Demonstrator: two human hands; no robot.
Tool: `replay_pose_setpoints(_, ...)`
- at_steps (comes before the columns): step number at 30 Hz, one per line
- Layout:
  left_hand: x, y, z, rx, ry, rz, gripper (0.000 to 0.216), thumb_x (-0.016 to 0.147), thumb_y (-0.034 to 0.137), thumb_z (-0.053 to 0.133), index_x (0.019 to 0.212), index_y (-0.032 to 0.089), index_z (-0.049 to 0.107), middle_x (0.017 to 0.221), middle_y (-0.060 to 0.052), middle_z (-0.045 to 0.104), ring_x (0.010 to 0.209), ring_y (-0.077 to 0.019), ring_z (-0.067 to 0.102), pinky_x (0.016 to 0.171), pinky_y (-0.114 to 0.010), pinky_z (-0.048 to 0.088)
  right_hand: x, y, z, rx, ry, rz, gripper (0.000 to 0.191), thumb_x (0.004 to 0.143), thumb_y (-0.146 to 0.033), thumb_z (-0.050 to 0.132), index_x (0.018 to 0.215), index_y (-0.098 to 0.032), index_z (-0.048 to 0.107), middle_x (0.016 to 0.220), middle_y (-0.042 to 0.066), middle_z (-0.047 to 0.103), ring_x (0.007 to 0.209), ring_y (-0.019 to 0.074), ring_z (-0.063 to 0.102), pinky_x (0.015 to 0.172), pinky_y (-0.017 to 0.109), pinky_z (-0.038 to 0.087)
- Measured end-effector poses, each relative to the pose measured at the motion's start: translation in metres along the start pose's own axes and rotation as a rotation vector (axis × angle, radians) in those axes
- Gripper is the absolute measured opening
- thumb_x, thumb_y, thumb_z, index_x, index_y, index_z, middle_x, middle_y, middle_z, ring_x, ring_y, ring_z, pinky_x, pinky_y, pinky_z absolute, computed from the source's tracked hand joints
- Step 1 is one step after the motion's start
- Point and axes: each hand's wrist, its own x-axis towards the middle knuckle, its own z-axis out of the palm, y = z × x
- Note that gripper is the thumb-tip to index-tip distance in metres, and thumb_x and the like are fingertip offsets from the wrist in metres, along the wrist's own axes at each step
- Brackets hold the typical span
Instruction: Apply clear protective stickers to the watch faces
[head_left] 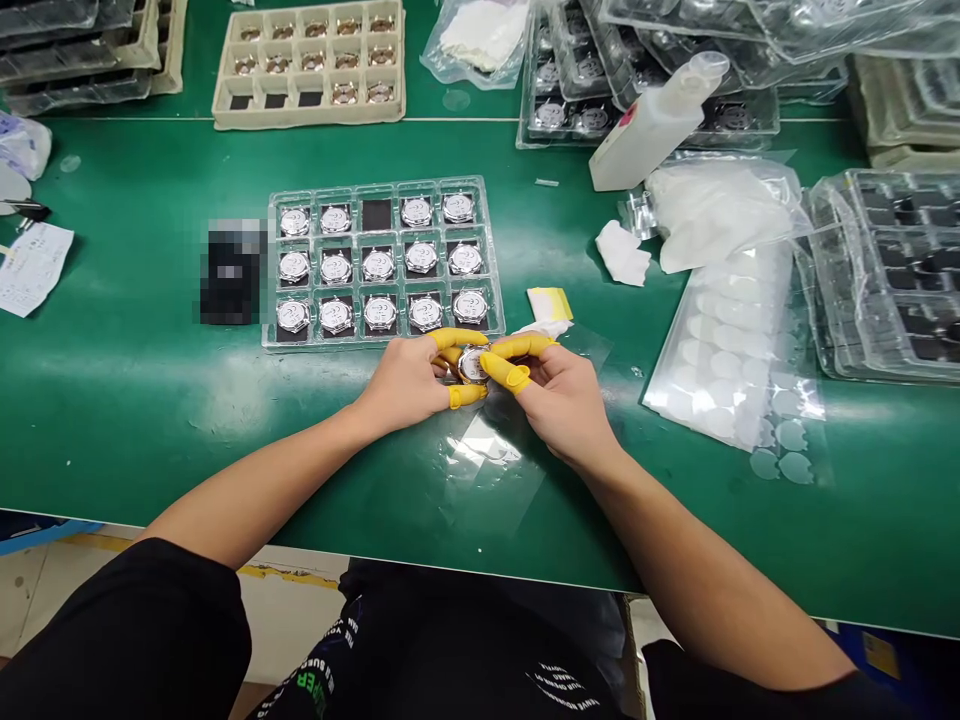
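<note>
A round silver-and-gold watch case [472,364] is held between my two hands above the green table [187,400]. My left hand [412,375] grips its left side, with yellow finger cots on thumb and fingers. Also wearing yellow cots, my right hand [559,390] has its thumb over the case's flat pale face and its index finger at the upper edge. Just beyond lies a clear plastic tray [268,260] of similar silver watch cases on dark pads; one pocket in its back row shows only the pad. Clear film [487,470] lies beneath my hands.
A beige tray [307,116] of gold-toned cases sits at the back. To the right are a white bottle [637,135], a sheet of round stickers [712,370], crumpled white tissue [624,252] and stacked clear trays [862,290]. A blurred dark object [231,275] lies left.
</note>
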Motion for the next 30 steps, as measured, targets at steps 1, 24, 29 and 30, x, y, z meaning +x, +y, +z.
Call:
replay_pose_setpoints(1,0.0,0.0,0.0,0.0,0.0,0.0,0.06,0.069,0.027,0.089,0.127,0.02,0.077,0.092,-0.003,0.08,0.075,-0.0132,0.072,0.081,-0.029,0.064,0.0,0.0,0.0,-0.004,0.001,-0.002,0.041,0.075,-0.061,0.088,0.09,-0.024,0.078,0.095,0.003,0.074,0.088,0.018,0.063,0.084,0.037,0.052)
replay_pose_setpoints(24,-0.001,-0.002,0.0,0.049,0.013,0.0,0.06,0.07,0.028,0.089,0.129,0.022,0.076,0.091,-0.002,0.078,0.074,-0.0125,0.069,0.079,-0.03,0.065,0.016,-0.002,-0.026,-0.203,0.284,-0.344,0.044,0.095,-0.069,0.062,0.09,-0.025,0.063,0.102,0.007,0.061,0.072,0.0154,0.056,0.06,0.034,0.047)
replay_pose_setpoints(29,-0.001,-0.002,0.0,0.059,0.015,0.011,0.059,0.071,0.027,0.089,0.129,0.023,0.076,0.092,-0.003,0.078,0.077,-0.0137,0.071,0.082,-0.031,0.066,0.046,0.014,-0.053,-0.787,0.462,-0.411,0.044,0.086,-0.059,0.078,0.108,-0.022,0.069,0.111,0.015,0.064,0.104,0.031,0.061,0.091,0.051,0.051)
replay_pose_setpoints(30,-0.001,-0.002,0.0,0.06,0.018,0.014,0.059,0.071,0.027,0.089,0.129,0.023,0.076,0.091,-0.003,0.078,0.078,-0.0141,0.071,0.082,-0.031,0.066,0.053,0.018,-0.056,-0.854,0.442,-0.351,0.046,0.08,-0.059,0.082,0.101,-0.02,0.069,0.108,0.016,0.065,0.104,0.0325,0.06,0.093,0.053,0.05)
